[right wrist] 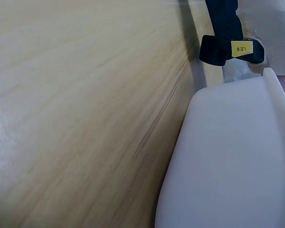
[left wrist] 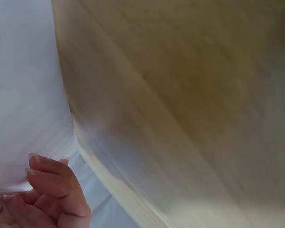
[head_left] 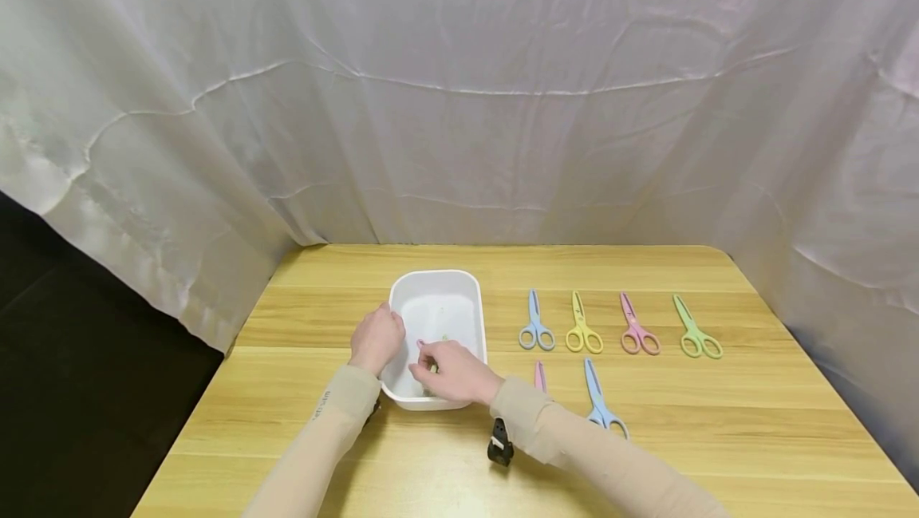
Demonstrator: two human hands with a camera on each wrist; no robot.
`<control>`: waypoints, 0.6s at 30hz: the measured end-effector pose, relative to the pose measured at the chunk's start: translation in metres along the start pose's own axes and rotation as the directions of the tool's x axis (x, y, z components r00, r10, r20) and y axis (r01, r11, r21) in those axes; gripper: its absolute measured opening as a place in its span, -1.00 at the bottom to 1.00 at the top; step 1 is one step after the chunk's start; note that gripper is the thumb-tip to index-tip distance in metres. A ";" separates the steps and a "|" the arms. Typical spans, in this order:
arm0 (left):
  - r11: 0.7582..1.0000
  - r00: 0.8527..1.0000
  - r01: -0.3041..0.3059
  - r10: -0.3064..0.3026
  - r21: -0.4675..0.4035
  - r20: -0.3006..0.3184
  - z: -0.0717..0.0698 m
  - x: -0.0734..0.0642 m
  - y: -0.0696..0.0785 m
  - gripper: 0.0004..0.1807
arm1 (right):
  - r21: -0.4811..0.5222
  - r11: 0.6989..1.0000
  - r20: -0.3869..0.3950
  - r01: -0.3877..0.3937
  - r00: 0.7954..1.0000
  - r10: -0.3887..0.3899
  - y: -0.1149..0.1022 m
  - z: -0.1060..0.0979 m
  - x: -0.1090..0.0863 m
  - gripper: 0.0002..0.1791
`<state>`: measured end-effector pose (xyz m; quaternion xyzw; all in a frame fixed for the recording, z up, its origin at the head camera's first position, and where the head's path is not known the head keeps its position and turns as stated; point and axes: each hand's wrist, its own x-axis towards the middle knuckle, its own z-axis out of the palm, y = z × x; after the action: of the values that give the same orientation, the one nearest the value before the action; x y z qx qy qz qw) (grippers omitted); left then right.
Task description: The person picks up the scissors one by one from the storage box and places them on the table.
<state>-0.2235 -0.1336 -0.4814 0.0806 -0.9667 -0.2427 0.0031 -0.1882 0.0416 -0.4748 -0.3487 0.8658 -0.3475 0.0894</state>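
Observation:
A white plastic bin (head_left: 439, 302) stands on the wooden table. My left hand (head_left: 378, 338) grips its left rim; in the left wrist view, that hand's curled fingers (left wrist: 57, 183) show at the bin's outer wall (left wrist: 26, 85). Inside the bin, near its front end, my right hand (head_left: 458, 373) has its fingers bent downward. A small pink loop (head_left: 420, 342) shows beside those fingers, and bits of yellow-green show around the hand. I cannot tell whether the right hand holds anything. The right wrist view has only the bin's outside wall (right wrist: 223, 156) and the table.
Right of the bin, blue scissors (head_left: 535, 322), yellow scissors (head_left: 583, 326), pink scissors (head_left: 636, 328) and green scissors (head_left: 695, 330) form a row. Nearer me lie a second blue pair (head_left: 597, 392) and a pink blade (head_left: 540, 376), both partly behind my right forearm. A grey curtain (head_left: 502, 143) hangs behind the table.

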 end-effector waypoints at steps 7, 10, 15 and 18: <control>1.000 1.000 -0.001 0.001 -0.014 0.005 -0.001 0.000 0.001 -0.48 | 0.082 0.996 -0.057 -0.044 0.997 0.049 -0.001 -0.003 -0.002 -0.67; 1.000 1.000 -0.005 0.005 -0.009 0.004 -0.001 0.000 0.000 -0.48 | 0.147 0.987 -0.064 -0.058 0.996 0.068 0.002 -0.004 -0.003 -0.65; 1.000 1.000 -0.005 0.005 -0.005 0.005 -0.001 0.000 0.000 -0.48 | 0.288 0.952 -0.064 -0.104 0.990 0.127 0.005 -0.005 -0.003 -0.68; 1.000 1.000 -0.004 0.004 -0.008 0.007 0.000 0.000 0.000 -0.47 | 0.353 0.926 -0.070 -0.131 0.984 0.166 0.004 -0.006 -0.003 -0.70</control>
<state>-0.2239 -0.1341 -0.4811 0.0778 -0.9659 -0.2469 0.0005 -0.1904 0.0492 -0.4730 -0.2434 0.8182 -0.5037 0.1327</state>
